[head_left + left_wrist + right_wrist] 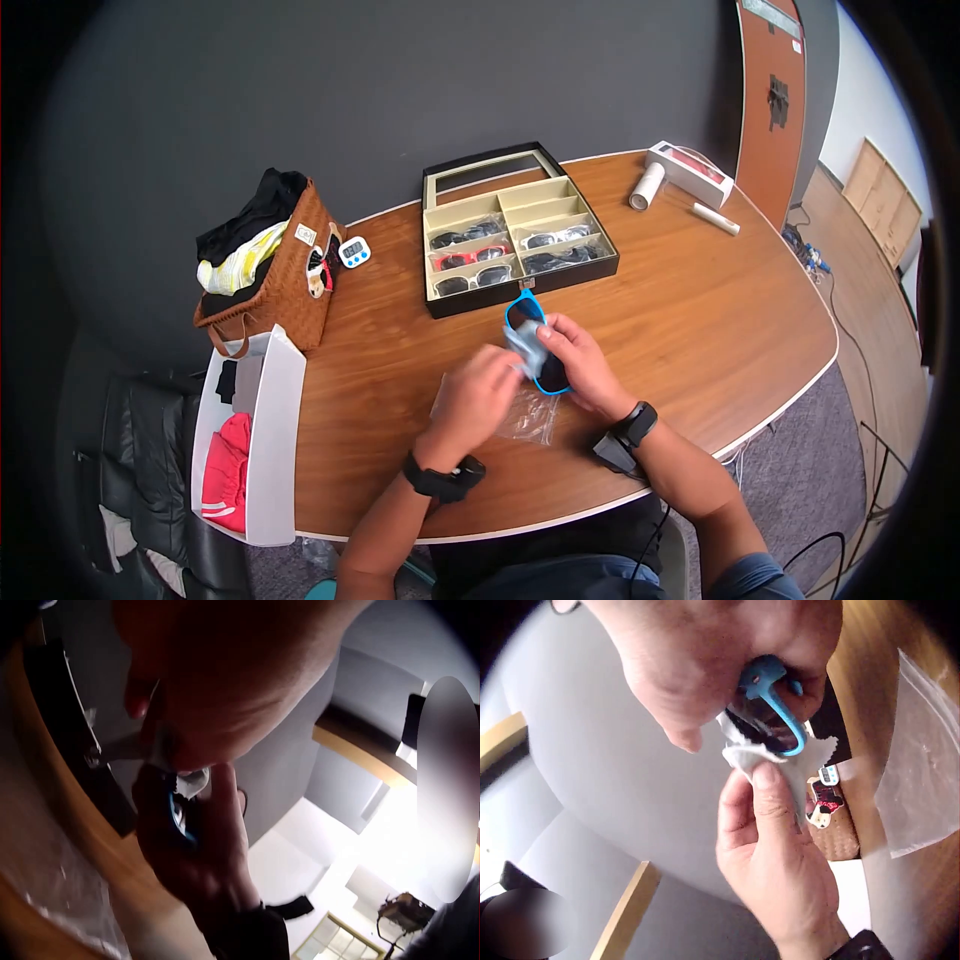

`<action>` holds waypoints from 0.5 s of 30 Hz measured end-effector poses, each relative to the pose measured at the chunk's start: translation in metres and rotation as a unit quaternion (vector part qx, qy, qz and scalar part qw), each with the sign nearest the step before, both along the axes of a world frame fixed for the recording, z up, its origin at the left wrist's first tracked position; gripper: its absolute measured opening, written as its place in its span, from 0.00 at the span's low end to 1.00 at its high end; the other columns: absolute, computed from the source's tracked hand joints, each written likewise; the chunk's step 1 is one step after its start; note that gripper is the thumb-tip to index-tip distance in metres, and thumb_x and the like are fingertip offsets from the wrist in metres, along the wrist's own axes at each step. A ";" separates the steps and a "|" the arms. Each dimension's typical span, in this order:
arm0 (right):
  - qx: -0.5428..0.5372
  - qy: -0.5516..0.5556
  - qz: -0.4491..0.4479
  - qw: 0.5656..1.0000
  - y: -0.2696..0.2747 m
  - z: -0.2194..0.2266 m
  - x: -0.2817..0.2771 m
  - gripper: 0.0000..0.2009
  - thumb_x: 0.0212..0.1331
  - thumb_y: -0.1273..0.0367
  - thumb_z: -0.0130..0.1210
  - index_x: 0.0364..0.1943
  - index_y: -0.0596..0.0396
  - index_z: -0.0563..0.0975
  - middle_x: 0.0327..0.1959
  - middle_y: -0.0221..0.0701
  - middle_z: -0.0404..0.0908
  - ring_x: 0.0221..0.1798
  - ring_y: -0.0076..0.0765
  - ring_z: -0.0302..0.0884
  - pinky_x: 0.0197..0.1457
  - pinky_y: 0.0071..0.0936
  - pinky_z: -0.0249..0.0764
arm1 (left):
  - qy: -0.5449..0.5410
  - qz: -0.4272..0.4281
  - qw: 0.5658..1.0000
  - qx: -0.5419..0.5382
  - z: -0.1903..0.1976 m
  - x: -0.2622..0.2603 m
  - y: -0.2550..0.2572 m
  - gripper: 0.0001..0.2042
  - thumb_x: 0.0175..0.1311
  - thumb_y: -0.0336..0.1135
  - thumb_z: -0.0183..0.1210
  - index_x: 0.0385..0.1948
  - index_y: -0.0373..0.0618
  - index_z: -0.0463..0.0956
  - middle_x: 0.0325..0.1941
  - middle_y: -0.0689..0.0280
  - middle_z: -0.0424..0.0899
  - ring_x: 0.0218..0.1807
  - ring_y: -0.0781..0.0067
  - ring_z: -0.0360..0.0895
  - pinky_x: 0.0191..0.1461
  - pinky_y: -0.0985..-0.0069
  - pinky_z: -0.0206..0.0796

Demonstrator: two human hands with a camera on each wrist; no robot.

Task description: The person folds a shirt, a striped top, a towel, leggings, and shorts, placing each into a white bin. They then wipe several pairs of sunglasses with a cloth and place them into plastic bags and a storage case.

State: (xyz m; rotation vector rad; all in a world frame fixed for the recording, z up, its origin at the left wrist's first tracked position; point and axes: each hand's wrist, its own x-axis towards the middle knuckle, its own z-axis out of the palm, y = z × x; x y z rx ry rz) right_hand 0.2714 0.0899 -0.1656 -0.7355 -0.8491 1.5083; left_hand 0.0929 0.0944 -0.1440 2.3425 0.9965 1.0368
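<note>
A pair of blue-framed sunglasses [552, 378] with dark lenses is held above the table by my right hand [585, 365]. In the right wrist view, that hand's fingers curl round the blue frame [789, 720]. My left hand [473, 398] pinches a light grey cloth [526, 348] between thumb and fingers. The cloth lies against a lens, between the two hands, and its zigzag-cut edge shows in the right wrist view. Below the hands, a clear plastic bag [530, 418] lies flat on the table.
Behind the hands stands an open display case [535, 205] with several sunglasses in its compartments. A wicker basket [300, 265] of clothes, a white timer [354, 252] and a white bin [283, 440] are at left. A white cylinder [648, 187] and box [690, 175] sit back right.
</note>
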 end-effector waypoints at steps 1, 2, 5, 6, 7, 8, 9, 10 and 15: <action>0.000 0.001 0.002 1.000 -0.002 0.002 0.001 0.07 0.68 0.65 0.53 0.44 0.51 0.75 0.37 0.18 0.76 0.39 0.11 0.69 0.42 0.13 0.66 | -0.060 0.042 0.994 -0.077 0.003 -0.007 0.005 0.05 0.64 0.29 0.58 0.38 0.39 0.77 0.36 0.64 0.79 0.35 0.74 0.78 0.39 0.76 0.69; -0.001 -0.004 0.049 0.999 -0.004 0.003 0.004 0.06 0.65 0.68 0.56 0.44 0.51 0.76 0.37 0.18 0.77 0.38 0.11 0.70 0.40 0.13 0.67 | -0.115 0.061 0.983 -0.131 -0.001 -0.016 0.010 0.06 0.66 0.29 0.57 0.39 0.38 0.76 0.38 0.65 0.80 0.35 0.76 0.78 0.38 0.76 0.70; -0.017 0.007 0.207 0.978 -0.007 0.003 0.006 0.09 0.60 0.74 0.60 0.43 0.50 0.76 0.38 0.17 0.78 0.38 0.09 0.71 0.39 0.12 0.67 | -0.229 0.041 0.948 -0.218 -0.025 -0.029 0.023 0.07 0.71 0.29 0.52 0.45 0.38 0.73 0.43 0.68 0.80 0.40 0.84 0.76 0.41 0.81 0.69; -0.012 0.003 0.218 0.976 -0.009 0.001 0.003 0.08 0.60 0.74 0.60 0.42 0.50 0.76 0.38 0.17 0.78 0.37 0.09 0.71 0.39 0.12 0.67 | -0.300 -0.018 0.911 -0.284 -0.033 -0.026 0.021 0.07 0.72 0.29 0.51 0.47 0.40 0.72 0.44 0.68 0.79 0.43 0.84 0.75 0.44 0.82 0.68; -0.009 -0.002 0.229 0.973 -0.010 0.000 -0.001 0.08 0.60 0.74 0.60 0.42 0.50 0.76 0.37 0.16 0.78 0.37 0.09 0.71 0.39 0.12 0.67 | -0.368 -0.076 0.860 -0.346 -0.037 -0.025 0.019 0.07 0.72 0.29 0.49 0.48 0.41 0.70 0.44 0.69 0.79 0.45 0.84 0.74 0.47 0.83 0.67; -0.013 -0.003 0.231 0.973 -0.011 -0.001 -0.002 0.08 0.60 0.74 0.60 0.42 0.50 0.76 0.37 0.16 0.78 0.37 0.09 0.71 0.39 0.12 0.67 | -0.374 -0.109 0.829 -0.402 -0.040 -0.028 0.016 0.07 0.74 0.31 0.48 0.49 0.43 0.67 0.46 0.69 0.77 0.50 0.83 0.73 0.53 0.82 0.66; -0.005 -0.022 0.223 0.975 -0.011 -0.001 -0.003 0.07 0.60 0.74 0.60 0.41 0.50 0.77 0.37 0.16 0.78 0.37 0.10 0.71 0.39 0.12 0.67 | -0.377 -0.107 0.826 -0.405 -0.041 -0.028 0.015 0.07 0.74 0.31 0.48 0.49 0.43 0.67 0.46 0.69 0.77 0.50 0.83 0.73 0.53 0.82 0.66; 0.005 -0.041 0.215 0.976 -0.011 -0.002 -0.004 0.07 0.60 0.74 0.61 0.40 0.50 0.77 0.37 0.16 0.78 0.37 0.10 0.71 0.39 0.13 0.67 | -0.406 -0.116 0.803 -0.419 -0.037 -0.027 0.015 0.07 0.74 0.31 0.47 0.49 0.43 0.67 0.47 0.69 0.76 0.50 0.83 0.73 0.54 0.81 0.66; -0.007 -0.058 0.252 0.966 -0.012 -0.005 -0.004 0.07 0.59 0.73 0.62 0.40 0.51 0.77 0.37 0.18 0.78 0.39 0.11 0.71 0.41 0.14 0.68 | -0.450 -0.144 0.771 -0.428 -0.028 -0.035 0.014 0.09 0.74 0.29 0.45 0.51 0.43 0.66 0.51 0.67 0.76 0.53 0.79 0.73 0.58 0.77 0.66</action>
